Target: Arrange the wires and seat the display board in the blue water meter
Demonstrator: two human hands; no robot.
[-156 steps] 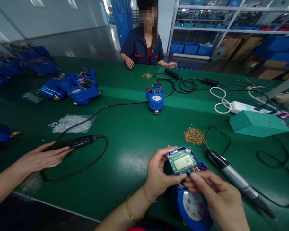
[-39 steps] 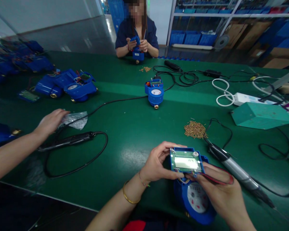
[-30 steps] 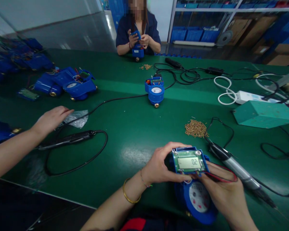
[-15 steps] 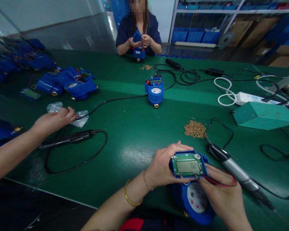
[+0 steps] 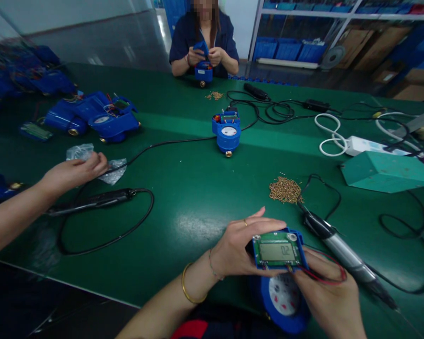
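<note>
Between my two hands is a blue water meter (image 5: pixel 286 301) with a round dial, close to the table's near edge. Its electronic part, a green circuit board with a display (image 5: pixel 278 251) reading about 0.2, faces up toward me. My left hand (image 5: pixel 238 242) grips the housing from the left, fingers along its top edge and thumb below. My right hand (image 5: pixel 327 282) holds the right side, with red and black wires running over its fingers. An electric screwdriver (image 5: pixel 346 252) lies just right of my right hand. Beyond the meter is a pile of brass screws (image 5: pixel 285 189).
At left, a co-worker's hand (image 5: pixel 81 168) touches clear plastic bags (image 5: pixel 113 172) beside another screwdriver (image 5: pixel 102 200). Across the table, a person handles a blue meter (image 5: pixel 203 73). One meter (image 5: pixel 228 134) stands mid-table. A green box (image 5: pixel 388 172) and cables lie at right.
The held meter has tilted slightly and sunk a little in view, both my hands still on it. At left, the co-worker's hand has shifted slightly left by the plastic bags.
</note>
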